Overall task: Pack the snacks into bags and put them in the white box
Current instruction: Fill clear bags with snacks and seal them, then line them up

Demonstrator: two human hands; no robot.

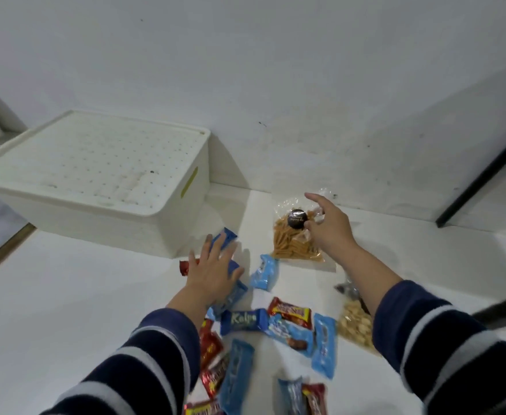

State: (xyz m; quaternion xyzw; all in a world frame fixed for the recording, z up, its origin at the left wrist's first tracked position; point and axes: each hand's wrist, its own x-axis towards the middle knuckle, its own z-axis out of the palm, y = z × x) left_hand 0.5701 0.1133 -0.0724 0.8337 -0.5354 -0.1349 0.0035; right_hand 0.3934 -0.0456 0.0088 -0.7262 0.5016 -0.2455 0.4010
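Note:
A white box (96,187) with its lid on stands at the back left of the white floor. My left hand (213,274) lies flat with spread fingers over dark blue snack packets (226,236) near the box's corner. My right hand (326,226) reaches over a clear bag of orange snack sticks (290,244) with a round black label; its fingers are relaxed and grip nothing. Several light blue wafer packets (263,272), red chocolate bars (290,313) and a dark blue Kalpa packet (242,320) lie scattered in front of me.
A clear bag of pale crackers (355,324) lies under my right forearm. The white wall rises just behind the snacks. A dark slanted furniture leg (479,178) stands at the right. A wooden strip (0,253) runs along the left edge.

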